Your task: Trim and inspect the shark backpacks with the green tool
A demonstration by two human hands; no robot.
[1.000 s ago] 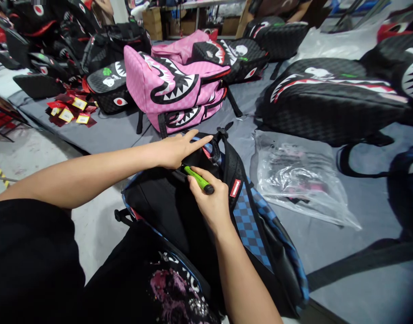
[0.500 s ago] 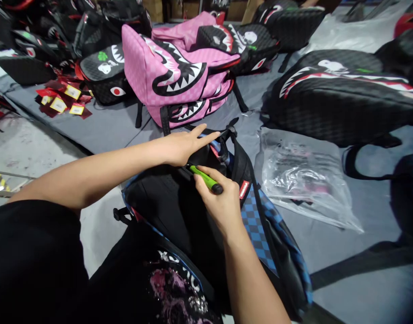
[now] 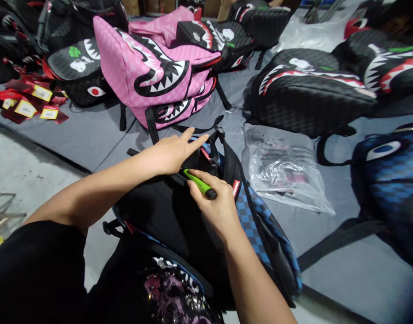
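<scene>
A black and blue checkered backpack (image 3: 252, 220) lies in front of me with its black back side up, against my body. My left hand (image 3: 172, 150) rests on its upper part, two fingers stretched out and apart; what lies under the palm is hidden. In my right hand (image 3: 215, 202) is a green marker (image 3: 199, 182) with black ends, gripped between thumb and fingers. Its far tip points at the bag beside my left palm. A small red label (image 3: 236, 188) shows on the bag's side, near a black strap (image 3: 231, 159).
A pink shark-mouth backpack (image 3: 152, 72) lies just beyond my hands. Red tags (image 3: 31, 103) are piled at the left. A clear plastic bag (image 3: 284, 166) is at right, below a black backpack (image 3: 307, 96). A blue checkered bag (image 3: 392, 175) sits farther right on the grey table (image 3: 331, 261).
The view has turned to the right, so the surrounding bags appear farther left. Both hands stay on the backpack, and the marker is in almost the same place against it.
</scene>
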